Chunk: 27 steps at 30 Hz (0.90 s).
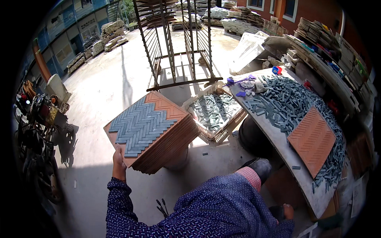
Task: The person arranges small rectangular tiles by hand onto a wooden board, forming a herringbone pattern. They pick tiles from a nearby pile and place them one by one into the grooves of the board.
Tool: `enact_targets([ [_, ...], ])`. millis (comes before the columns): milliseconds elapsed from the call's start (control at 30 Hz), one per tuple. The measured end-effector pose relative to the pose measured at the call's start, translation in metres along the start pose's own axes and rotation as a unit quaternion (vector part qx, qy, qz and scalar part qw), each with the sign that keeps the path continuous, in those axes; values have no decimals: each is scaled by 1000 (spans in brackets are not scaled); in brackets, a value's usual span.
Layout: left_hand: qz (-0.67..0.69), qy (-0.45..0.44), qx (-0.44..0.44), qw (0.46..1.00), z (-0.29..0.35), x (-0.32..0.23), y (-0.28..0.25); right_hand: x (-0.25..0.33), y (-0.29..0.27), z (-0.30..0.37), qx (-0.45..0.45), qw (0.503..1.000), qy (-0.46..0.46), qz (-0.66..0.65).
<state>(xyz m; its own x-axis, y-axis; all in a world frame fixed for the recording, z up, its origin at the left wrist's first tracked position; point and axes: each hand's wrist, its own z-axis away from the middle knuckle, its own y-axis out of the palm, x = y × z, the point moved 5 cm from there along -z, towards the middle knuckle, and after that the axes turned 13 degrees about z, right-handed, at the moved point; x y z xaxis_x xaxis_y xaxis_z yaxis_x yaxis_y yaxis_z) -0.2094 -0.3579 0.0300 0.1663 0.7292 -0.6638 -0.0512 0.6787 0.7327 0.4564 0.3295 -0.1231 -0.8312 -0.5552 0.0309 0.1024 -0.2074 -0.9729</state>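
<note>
At one stack (168, 144), the left hand (119, 164) pinches one top tray (168, 108), grip unclear for the right hand (288, 212).

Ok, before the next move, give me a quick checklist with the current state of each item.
1. Left hand touching the orange, herringbone-patterned square tray on top: ok, at its near-left edge.
2. Right hand empty: cannot tell; it is low beside the body, its grasp unclear.
3. Tray fully covered with the slim grey rectangular tiles: not ok; bare orange shows at the far side.
4. Loose grey tile heap on the pale table: ok.
5. Floor beside the stack of orange trays free of pieces: not ok; a small dark rectangular piece lies there.
</note>
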Motion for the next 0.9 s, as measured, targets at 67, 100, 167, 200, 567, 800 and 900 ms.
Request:
enact_targets([
  [67,-109,32,-57,992,0,-8,-8,9,-7,2,5,1000,15,-13],
  [100,-250,2,-107,962,3,-11,-9,10,-11,4,3,999,35,-23],
  [167,-515,-54,-195,833,8,-30,-10,5,-13,8,1,999,49,-22],
  [200,-655,-13,-180,734,3,-35,-7,3,-13,6,1,999,43,-11],
  [567,-840,164,-57,514,-2,-42,-3,17,-13,7,-5,997,46,-54],
  [800,-836,183,-56,515,-5,-45,-5,45,-34,1,22,991,104,-77],
  [900,-845,184,-45,501,-7,-46,-4,47,-33,0,5,992,100,-71],
])
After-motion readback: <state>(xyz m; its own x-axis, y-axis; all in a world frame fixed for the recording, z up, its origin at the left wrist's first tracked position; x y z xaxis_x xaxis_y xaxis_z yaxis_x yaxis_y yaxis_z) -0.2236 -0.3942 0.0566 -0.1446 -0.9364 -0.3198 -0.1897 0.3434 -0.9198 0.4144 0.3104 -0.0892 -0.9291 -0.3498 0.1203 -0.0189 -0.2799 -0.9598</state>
